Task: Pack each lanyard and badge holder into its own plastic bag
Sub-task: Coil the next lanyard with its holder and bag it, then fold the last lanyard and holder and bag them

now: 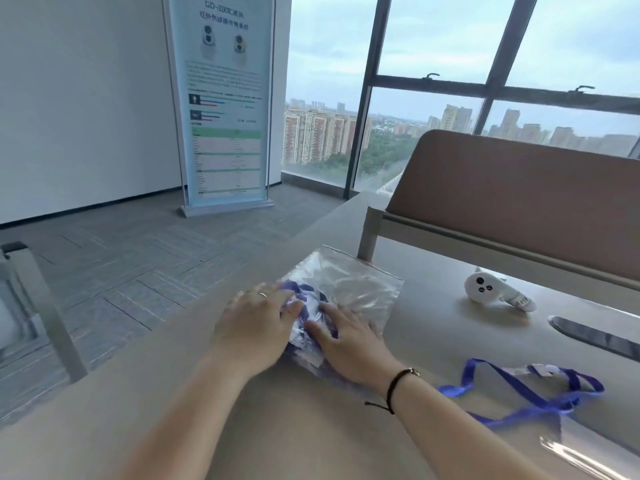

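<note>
Two hands flat on the plastic bag [349, 285], palms down, fingers spread, pressing rather than gripping; a blue lanyard [298, 292] is bunched inside its near end. Left hand [254, 327] and right hand [349, 344] sit side by side. Bag's long axis runs away from the person, clear end farthest. Second lanyard [519, 393] lies loose well to the right, nearer the right hand. Table edge [214, 299] is just left of the bag; open tabletop to the right. White device [483, 289] stands apart.
</note>
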